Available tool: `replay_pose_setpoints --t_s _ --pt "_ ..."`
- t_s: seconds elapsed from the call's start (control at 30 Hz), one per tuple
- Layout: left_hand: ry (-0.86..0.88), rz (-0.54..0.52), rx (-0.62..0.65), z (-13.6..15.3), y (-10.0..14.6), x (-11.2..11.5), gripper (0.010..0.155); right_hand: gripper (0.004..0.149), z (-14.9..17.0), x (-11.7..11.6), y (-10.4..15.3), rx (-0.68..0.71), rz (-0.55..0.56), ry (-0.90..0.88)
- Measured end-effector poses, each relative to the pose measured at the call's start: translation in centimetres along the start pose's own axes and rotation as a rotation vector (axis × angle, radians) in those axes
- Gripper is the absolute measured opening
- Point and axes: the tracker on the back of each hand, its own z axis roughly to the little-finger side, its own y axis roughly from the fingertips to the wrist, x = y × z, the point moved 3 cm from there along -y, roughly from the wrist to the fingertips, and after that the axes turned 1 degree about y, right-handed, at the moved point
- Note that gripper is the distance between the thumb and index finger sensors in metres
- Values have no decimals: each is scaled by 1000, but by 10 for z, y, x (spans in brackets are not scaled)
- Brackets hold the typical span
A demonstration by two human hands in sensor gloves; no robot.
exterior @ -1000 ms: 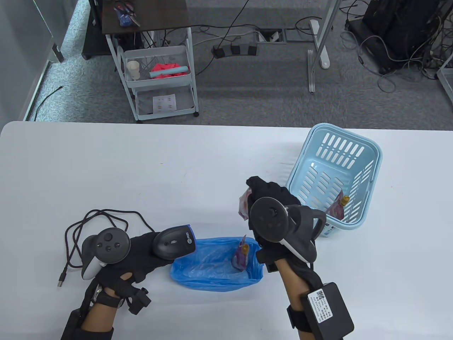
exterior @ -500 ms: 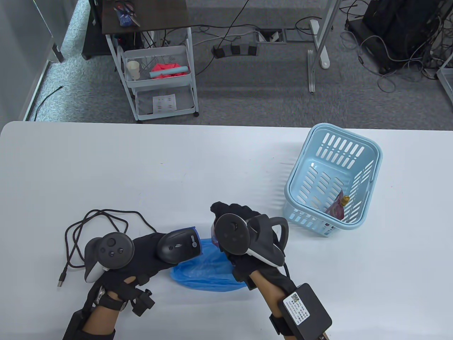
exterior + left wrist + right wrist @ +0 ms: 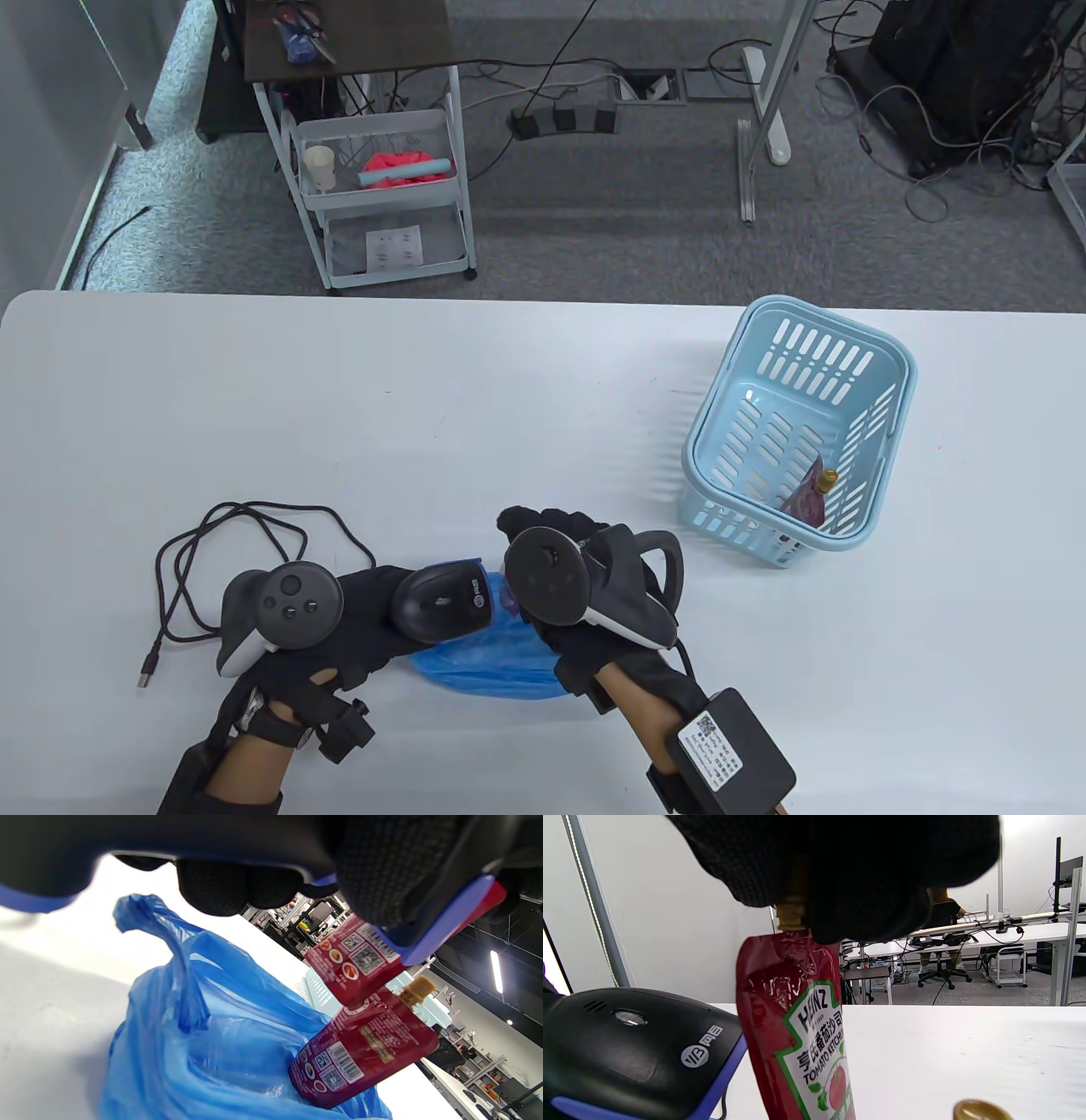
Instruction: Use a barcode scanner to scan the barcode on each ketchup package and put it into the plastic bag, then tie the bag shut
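The step in hand looks like the scan itself. The left hand (image 3: 339, 611) grips the scanner (image 3: 443, 601), fingers curled round its body, nose turned right toward the pouch. The right hand (image 3: 585, 569) pinches a ketchup pouch (image 3: 797, 1035) by its neck, just under the cap, and hangs it upright right beside the scanner's nose, over the blue bag (image 3: 492, 658) at the near middle of the bench (image 3: 424, 407).

In the left wrist view the held pouch (image 3: 356, 963) shows its back, barcode and codes turned to the scanner's window, so the aim seems about right. A second pouch (image 3: 365, 1048) already lies inside the bag (image 3: 203, 1035), and a third pouch (image 3: 810, 501) waits in the basket (image 3: 797, 441) at the far right.

Next, as I judge it, the barcode must sit square to the window until it reads; then the right hand lowers the pouch straight down into the bag's mouth and lets go. The mouth looks slack and partly folded, so the pouch may catch on the rim. One pouch in the basket is left, and the tying too.

Hard to make out: from above, the right hand and its tracker cover the held pouch almost wholly, and most of the bag's opening. Whether the scanner's trigger is pressed I cannot tell; no beam shows. The basket's near wall hides the third pouch's lower part. The scanner's cable (image 3: 237, 543) loops at the left, its plug lying loose.
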Motion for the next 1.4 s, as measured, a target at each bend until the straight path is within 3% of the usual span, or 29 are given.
replay_pose_setpoints --t_s 0.4,0.77,1.4 --pt "12 38 -5 -1 -2 4 51 44 0 -3 2 3 -25 1" --pt "52 -3 -24 5 0 -3 51 44 -1 -6 5 11 -34 3" --pt "152 -60 -95 31 5 -18 51 44 -6 -47 6 16 -175 99"
